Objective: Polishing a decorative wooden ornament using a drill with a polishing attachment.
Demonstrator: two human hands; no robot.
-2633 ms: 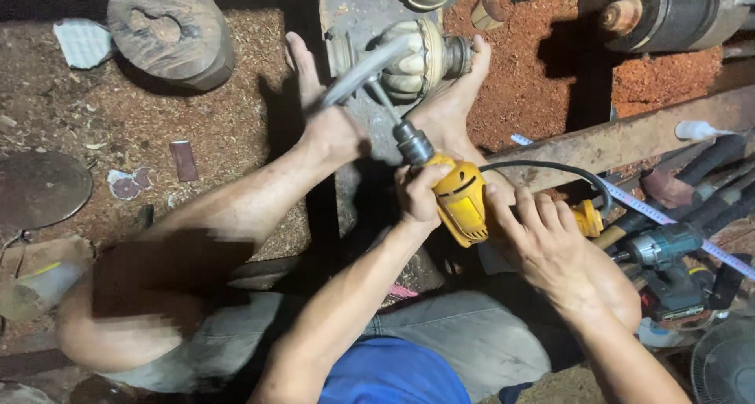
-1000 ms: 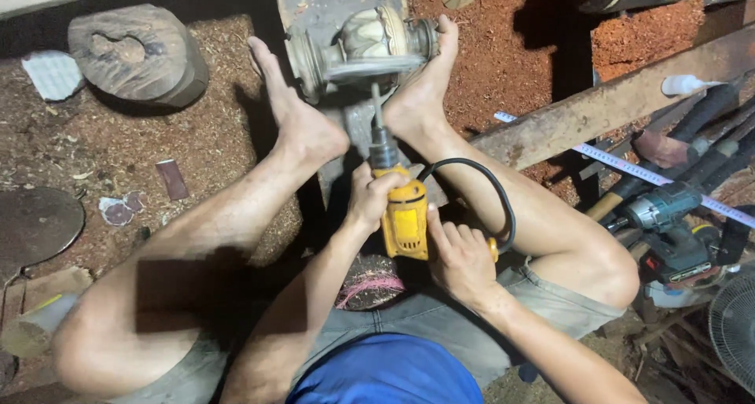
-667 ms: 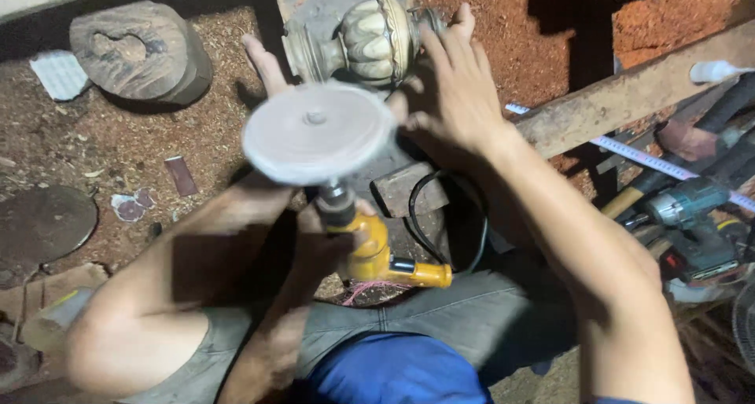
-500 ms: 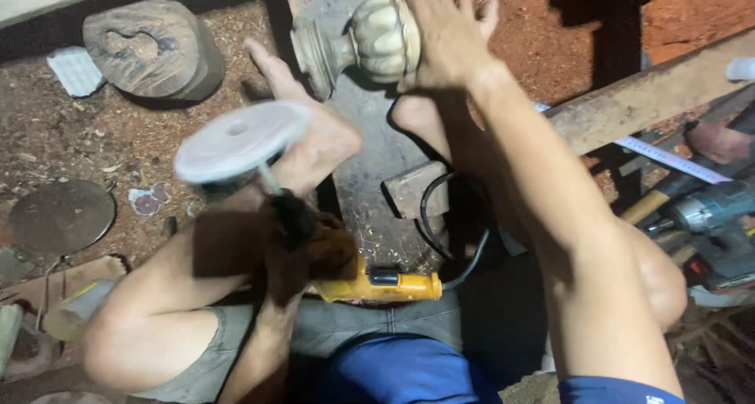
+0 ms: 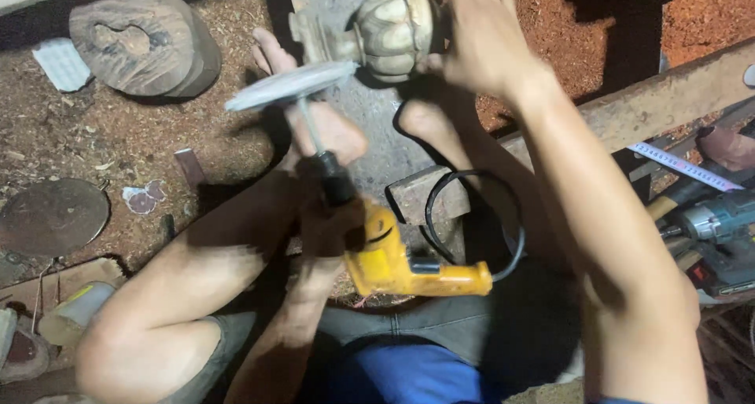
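Note:
My left hand (image 5: 324,225) is closed around the front neck of a yellow electric drill (image 5: 393,258). The drill's shaft points up and carries a round grey sanding disc (image 5: 291,86), held away from the wood. My right hand (image 5: 481,38) reaches forward with fingers spread and rests on a pale carved, lobed wooden piece (image 5: 392,25). That piece lies on a grey slab (image 5: 377,145) between my bare feet; the left foot (image 5: 318,125) is beside it and the right foot (image 5: 429,125) is under my right arm.
A hollowed wooden block (image 5: 145,38) lies at the far left on sawdust. A dark round disc (image 5: 51,215) lies on the floor at left. A wooden beam (image 5: 676,93), a tape measure (image 5: 684,167) and a teal power tool (image 5: 723,219) are at right. The drill's black cable (image 5: 472,215) loops by my knee.
The drill was pulled back from the carved piece and tipped up. My right hand let go of the drill's handle and reached onto the carved piece.

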